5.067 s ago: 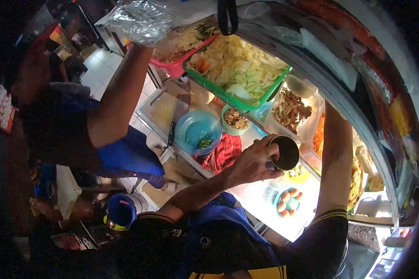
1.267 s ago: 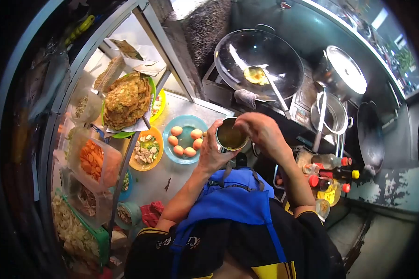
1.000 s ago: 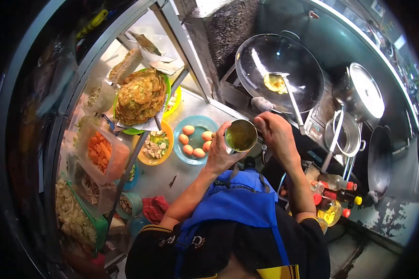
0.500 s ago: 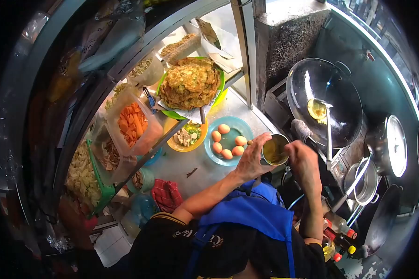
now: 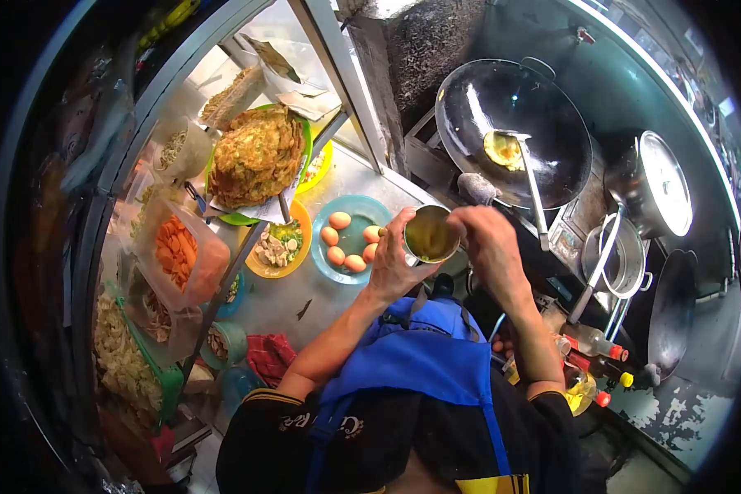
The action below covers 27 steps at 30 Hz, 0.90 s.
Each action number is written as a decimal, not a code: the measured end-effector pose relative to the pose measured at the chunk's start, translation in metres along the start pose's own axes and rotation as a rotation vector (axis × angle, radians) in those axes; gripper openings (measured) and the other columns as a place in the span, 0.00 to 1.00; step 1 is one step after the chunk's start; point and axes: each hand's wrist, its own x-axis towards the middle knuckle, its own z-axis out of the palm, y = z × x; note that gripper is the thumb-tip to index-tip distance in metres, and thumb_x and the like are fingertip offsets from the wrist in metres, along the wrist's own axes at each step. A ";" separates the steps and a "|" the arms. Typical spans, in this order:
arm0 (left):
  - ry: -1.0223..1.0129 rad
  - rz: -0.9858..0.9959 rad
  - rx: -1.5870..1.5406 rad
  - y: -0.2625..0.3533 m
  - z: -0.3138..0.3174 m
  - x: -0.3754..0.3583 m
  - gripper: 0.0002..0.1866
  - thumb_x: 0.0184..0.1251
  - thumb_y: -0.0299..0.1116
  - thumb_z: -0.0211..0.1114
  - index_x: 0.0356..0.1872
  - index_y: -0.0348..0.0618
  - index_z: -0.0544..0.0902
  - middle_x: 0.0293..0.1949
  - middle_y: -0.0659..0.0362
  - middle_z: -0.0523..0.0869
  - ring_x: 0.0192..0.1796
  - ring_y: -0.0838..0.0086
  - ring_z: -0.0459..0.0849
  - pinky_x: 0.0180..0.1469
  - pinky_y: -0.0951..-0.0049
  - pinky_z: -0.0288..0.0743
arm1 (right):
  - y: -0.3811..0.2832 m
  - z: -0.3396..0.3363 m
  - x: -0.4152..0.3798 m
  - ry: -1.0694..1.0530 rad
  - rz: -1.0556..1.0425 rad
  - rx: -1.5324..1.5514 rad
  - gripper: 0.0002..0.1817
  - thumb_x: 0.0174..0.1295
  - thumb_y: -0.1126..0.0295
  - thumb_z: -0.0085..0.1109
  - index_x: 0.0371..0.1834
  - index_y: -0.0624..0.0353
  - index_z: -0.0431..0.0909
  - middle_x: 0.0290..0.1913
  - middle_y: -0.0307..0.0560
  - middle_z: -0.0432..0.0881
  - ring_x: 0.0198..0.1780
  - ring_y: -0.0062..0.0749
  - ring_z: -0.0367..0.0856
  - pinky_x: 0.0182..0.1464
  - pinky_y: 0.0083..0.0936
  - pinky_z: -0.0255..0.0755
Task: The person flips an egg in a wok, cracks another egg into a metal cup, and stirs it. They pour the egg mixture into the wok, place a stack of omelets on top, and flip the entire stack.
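My left hand (image 5: 393, 262) is wrapped round a metal cup (image 5: 430, 247) with yellowish liquid in it, its mouth tilted toward me. At the cup's right rim, the fingers of my right hand (image 5: 492, 245) are pinched together; whatever they hold is hidden. Left of the cup, a blue plate (image 5: 350, 206) carries several brown eggs (image 5: 338, 220). Beyond my hands, a fried egg (image 5: 503, 151) lies in a black wok (image 5: 552, 107), with a long-handled spatula (image 5: 535, 189) resting on the egg and over the wok's near rim.
Fried omelettes (image 5: 257, 156) are heaped on a green plate at left, beside a tub of carrots (image 5: 174, 251) and a yellow bowl (image 5: 303, 247) of chopped food. A glass-case frame (image 5: 337, 74) stands between. Pots (image 5: 665, 185), a strainer (image 5: 626, 259) and bottles (image 5: 593, 339) line the right.
The view has shifted, so most things sit further left in it. My left hand still holds the cup, and my right hand stays at its rim with its fingers slightly moved.
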 end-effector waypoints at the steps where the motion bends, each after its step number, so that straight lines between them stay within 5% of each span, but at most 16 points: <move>1: 0.001 -0.031 -0.023 0.000 -0.001 0.002 0.56 0.40 0.38 0.88 0.71 0.40 0.61 0.65 0.44 0.76 0.65 0.49 0.78 0.65 0.54 0.75 | 0.001 0.000 0.000 -0.024 0.071 -0.050 0.07 0.69 0.66 0.62 0.40 0.58 0.83 0.35 0.52 0.84 0.39 0.50 0.82 0.45 0.41 0.76; 8: 0.026 -0.083 0.019 0.010 -0.001 0.006 0.57 0.39 0.38 0.89 0.71 0.40 0.61 0.66 0.45 0.74 0.64 0.50 0.78 0.65 0.55 0.75 | 0.005 0.009 -0.002 0.090 -0.022 0.033 0.06 0.66 0.69 0.65 0.41 0.59 0.84 0.36 0.49 0.83 0.40 0.48 0.81 0.43 0.40 0.75; 11: -0.015 -0.171 -0.152 -0.006 0.001 0.001 0.57 0.42 0.37 0.88 0.73 0.39 0.59 0.65 0.47 0.73 0.64 0.52 0.77 0.66 0.56 0.72 | -0.006 0.001 -0.002 -0.229 -0.084 0.188 0.08 0.64 0.69 0.66 0.43 0.58 0.84 0.35 0.49 0.82 0.39 0.48 0.81 0.43 0.40 0.75; 24: -0.017 -0.205 -0.111 0.007 0.000 0.000 0.54 0.45 0.40 0.86 0.73 0.41 0.61 0.65 0.47 0.76 0.65 0.52 0.77 0.67 0.57 0.72 | -0.023 -0.016 -0.009 -0.050 0.024 -0.077 0.07 0.64 0.68 0.66 0.41 0.57 0.84 0.32 0.46 0.80 0.38 0.45 0.79 0.44 0.38 0.72; 26: -0.010 -0.003 -0.046 0.010 0.006 0.001 0.53 0.46 0.37 0.83 0.73 0.45 0.61 0.65 0.44 0.75 0.67 0.47 0.75 0.66 0.54 0.71 | -0.015 -0.001 -0.011 -0.164 -0.042 0.101 0.08 0.63 0.69 0.67 0.42 0.58 0.84 0.34 0.47 0.80 0.39 0.47 0.78 0.45 0.39 0.72; 27: -0.079 -0.167 -0.336 0.006 0.013 -0.008 0.46 0.45 0.37 0.82 0.69 0.50 0.68 0.63 0.44 0.76 0.67 0.46 0.75 0.64 0.51 0.73 | -0.019 -0.002 -0.013 -0.296 -0.030 0.186 0.11 0.62 0.69 0.68 0.45 0.58 0.84 0.41 0.51 0.82 0.45 0.50 0.81 0.49 0.40 0.74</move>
